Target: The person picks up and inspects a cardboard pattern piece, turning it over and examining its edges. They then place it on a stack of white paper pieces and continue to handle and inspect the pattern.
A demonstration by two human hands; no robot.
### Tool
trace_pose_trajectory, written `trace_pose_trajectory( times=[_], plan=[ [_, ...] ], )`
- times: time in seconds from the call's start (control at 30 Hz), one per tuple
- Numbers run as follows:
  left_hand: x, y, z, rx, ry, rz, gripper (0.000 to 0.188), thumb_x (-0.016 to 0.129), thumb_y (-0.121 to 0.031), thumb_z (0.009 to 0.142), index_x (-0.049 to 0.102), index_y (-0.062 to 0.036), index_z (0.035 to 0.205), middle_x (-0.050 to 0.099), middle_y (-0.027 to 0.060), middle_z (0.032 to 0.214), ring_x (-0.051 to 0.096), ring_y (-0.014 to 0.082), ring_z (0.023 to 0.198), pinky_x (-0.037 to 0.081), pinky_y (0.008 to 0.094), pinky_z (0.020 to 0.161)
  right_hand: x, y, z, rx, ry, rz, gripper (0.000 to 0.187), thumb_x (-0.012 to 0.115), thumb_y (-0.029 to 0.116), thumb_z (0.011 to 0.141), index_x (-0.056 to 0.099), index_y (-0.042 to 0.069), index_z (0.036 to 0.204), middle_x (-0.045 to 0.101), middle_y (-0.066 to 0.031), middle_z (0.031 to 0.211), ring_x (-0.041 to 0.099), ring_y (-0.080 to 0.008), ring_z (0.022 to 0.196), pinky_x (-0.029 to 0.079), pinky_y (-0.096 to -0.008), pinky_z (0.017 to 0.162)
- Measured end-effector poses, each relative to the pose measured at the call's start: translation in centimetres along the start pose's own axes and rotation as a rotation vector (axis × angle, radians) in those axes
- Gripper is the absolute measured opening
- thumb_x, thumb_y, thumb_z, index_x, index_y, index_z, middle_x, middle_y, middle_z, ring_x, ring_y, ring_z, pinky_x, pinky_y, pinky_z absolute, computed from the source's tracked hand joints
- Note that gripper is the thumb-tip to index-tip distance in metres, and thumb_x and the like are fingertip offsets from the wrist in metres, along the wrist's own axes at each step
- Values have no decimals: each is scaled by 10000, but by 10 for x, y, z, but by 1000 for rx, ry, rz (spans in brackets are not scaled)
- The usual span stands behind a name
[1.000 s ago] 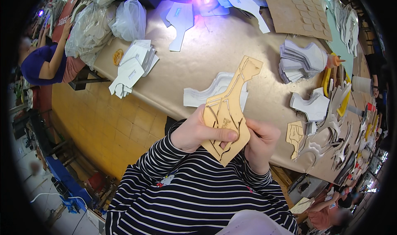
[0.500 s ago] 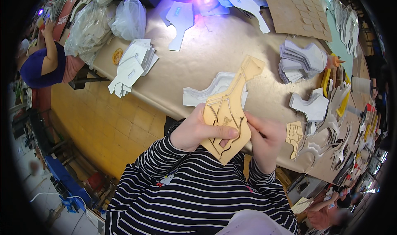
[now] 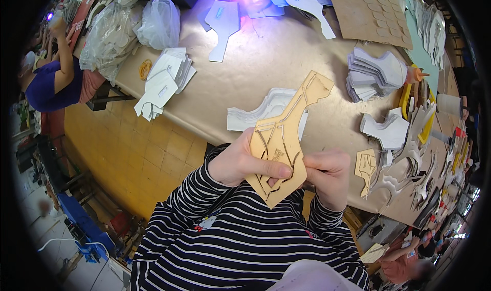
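Note:
My left hand [image 3: 236, 163] grips a pale yellow slotted template [image 3: 276, 142], its thumb lying across the front and the other fingers behind. The template is a flat, irregular piece with curved dark slots, a narrow neck and a wider far end, held slanting up to the right. My right hand [image 3: 328, 176] is closed in a pinch at the template's right edge. Whatever sits between its fingertips is hidden. Just beyond the template, partly covered by it, lies a stack of white cut pieces [image 3: 245, 118] on the table [image 3: 204, 96].
More stacks of white pieces [image 3: 376, 73] lie to the right, near an orange-tipped bottle [image 3: 418, 75] and a smaller yellow template [image 3: 365, 169]. Farther left are a white stack [image 3: 164, 81], rubber bands [image 3: 145, 68] and plastic bags [image 3: 159, 24]. A co-worker [image 3: 51, 83] is at the far left.
The yellow template has tilted clockwise, its far end shifting right and its near corner left. My right hand has turned slightly, its fingers now closed tighter at the edge.

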State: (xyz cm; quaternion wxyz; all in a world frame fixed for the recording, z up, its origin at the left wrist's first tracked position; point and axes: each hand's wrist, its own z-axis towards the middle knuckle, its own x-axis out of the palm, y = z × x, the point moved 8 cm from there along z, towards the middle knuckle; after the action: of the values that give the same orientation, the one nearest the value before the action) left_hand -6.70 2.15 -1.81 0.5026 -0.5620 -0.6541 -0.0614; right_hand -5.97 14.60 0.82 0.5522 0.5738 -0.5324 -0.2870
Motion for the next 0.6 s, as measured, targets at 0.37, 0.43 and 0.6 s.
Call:
trace_pose_trajectory(
  times=[0.37, 0.43, 0.6],
  plan=[
    [0, 6, 0, 11, -15, -52, 497, 779, 22, 777, 524, -9, 1203, 654, 53, 894, 637, 117, 684, 541, 244, 610, 0, 9, -5, -246, -274, -286, 178, 654, -73, 825, 708, -77, 995, 701, -129, 763, 667, -155, 627, 498, -245, 571],
    [0, 6, 1, 16, -10, -54, 490, 772, 24, 784, 523, -8, 1204, 651, 55, 890, 634, 117, 679, 540, 245, 607, 2, 14, -5, -317, -297, -390, 193, 656, -71, 821, 704, -72, 1008, 696, -141, 764, 667, -170, 625, 495, -254, 571],
    [-2, 1, -1, 73, -50, -22, 393, 749, 6, 818, 549, 11, 1157, 651, 62, 879, 627, 119, 672, 525, 238, 595, 2, 20, 1, -415, -270, -518, 217, 662, -67, 819, 698, -59, 1033, 666, -143, 727, 648, -186, 603, 486, -267, 565]
  ],
)
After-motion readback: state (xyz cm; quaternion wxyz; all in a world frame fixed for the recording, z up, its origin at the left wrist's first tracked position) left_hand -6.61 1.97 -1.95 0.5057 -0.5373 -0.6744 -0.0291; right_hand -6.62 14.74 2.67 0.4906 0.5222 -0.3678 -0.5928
